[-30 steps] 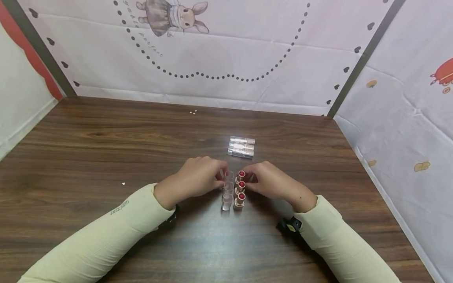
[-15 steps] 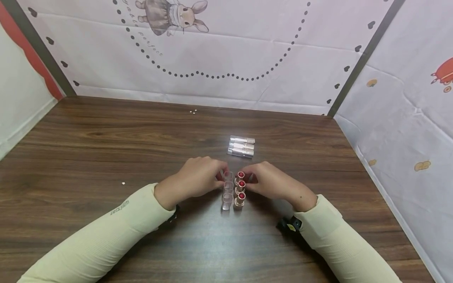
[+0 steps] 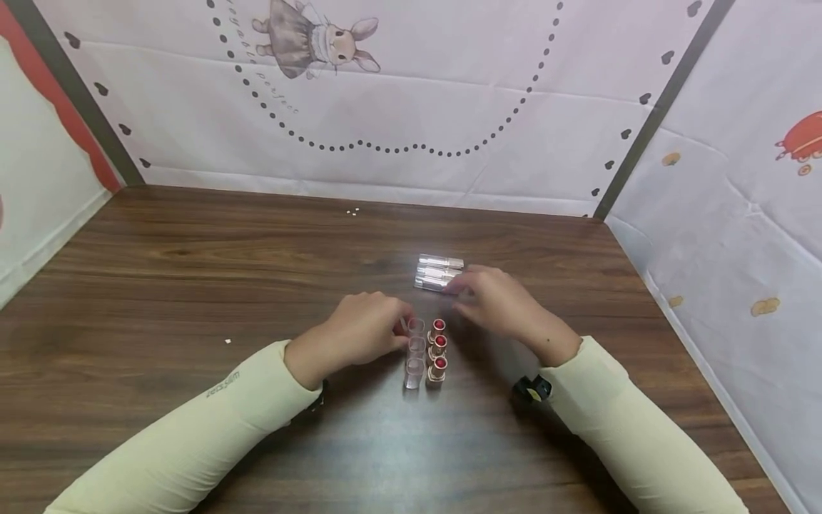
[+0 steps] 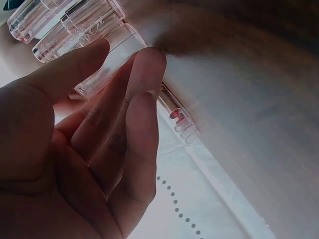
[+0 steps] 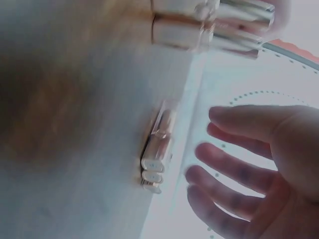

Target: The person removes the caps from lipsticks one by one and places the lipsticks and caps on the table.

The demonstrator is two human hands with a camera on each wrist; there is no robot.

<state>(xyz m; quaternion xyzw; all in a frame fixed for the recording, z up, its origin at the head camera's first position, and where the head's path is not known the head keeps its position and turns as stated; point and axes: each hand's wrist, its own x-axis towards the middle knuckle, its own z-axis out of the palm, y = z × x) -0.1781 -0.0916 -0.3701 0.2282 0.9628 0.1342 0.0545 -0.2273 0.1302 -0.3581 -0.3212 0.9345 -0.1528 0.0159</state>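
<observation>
Left hand [image 3: 361,330] by three clear caps [image 3: 416,348], right hand [image 3: 501,303] by three lying tubes [image 3: 439,273].
Head view: caps upright in a row, at 9 o'clock from three standing lipsticks [image 3: 438,348], red tips bare, on the wooden surface [image 3: 398,457]; tubes at the lipsticks' 12. Left wrist view: fingers apart from the thumb, caps towards 11 o'clock; contact I cannot tell. Right wrist view: fingers apart, slightly bent, tubes towards their 9 o'clock.

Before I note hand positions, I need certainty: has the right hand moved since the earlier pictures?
Yes: against the standing red lipsticks in the head view, the right hand has moved forward, toward the three tubes lying beyond them.
</observation>
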